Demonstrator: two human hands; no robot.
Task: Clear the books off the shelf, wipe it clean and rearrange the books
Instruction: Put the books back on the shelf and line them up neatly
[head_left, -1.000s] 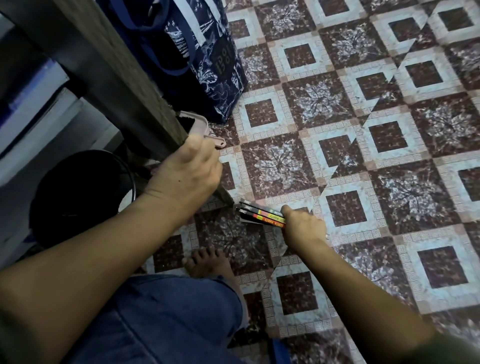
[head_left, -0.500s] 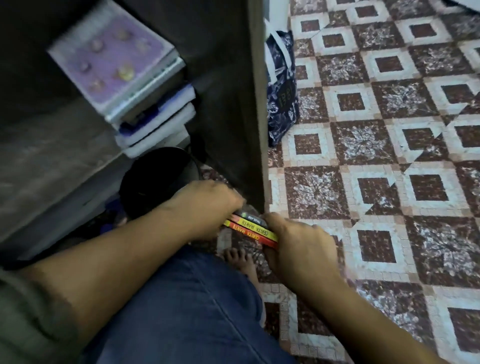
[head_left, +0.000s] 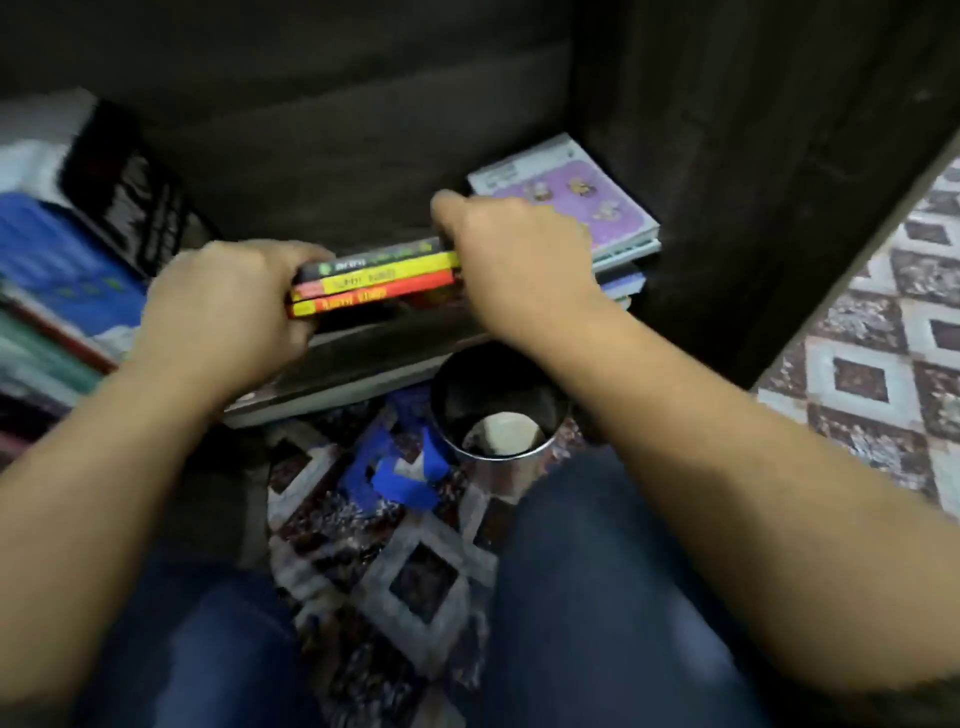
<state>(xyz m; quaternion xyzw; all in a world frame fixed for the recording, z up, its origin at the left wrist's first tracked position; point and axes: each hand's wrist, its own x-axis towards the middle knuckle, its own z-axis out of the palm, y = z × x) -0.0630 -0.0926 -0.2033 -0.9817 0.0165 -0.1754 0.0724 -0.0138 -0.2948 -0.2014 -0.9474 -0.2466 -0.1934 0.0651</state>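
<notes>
At the far left lies a blurred pile of books topped by a blue-covered book (head_left: 57, 260). Just behind it stands a black slatted object (head_left: 130, 202), too smeared to name.

The left hand (head_left: 228, 306) is clenched round the left end of a thin stack of three paperback books with black, yellow and red spines (head_left: 379, 278), its fingers curled under and round the ends. The stack is held flat, spines toward the near side and tilted slightly up to the right. It sits inside the opening of the dark wooden shelf unit (head_left: 363, 358), just above the front edge of the shelf board. Whether it touches the board cannot be told.

The right hand (head_left: 514, 260) grasps the right end of the same stack, fingers curled over its top.

Behind and right of that hand, a low pile of flat books topped by a purple-covered book (head_left: 597, 208) lies in the far right corner of the shelf, against the dark side panel.

Below the shelf edge, a shiny round metal bin (head_left: 519, 457) stands on the floor with something pale inside it. A crumpled blue scrap (head_left: 405, 473) lies just to its left. The person's blue jeans (head_left: 597, 597) fill the near side, and brown-and-white patterned floor tiles (head_left: 883, 374) show at the far right.
</notes>
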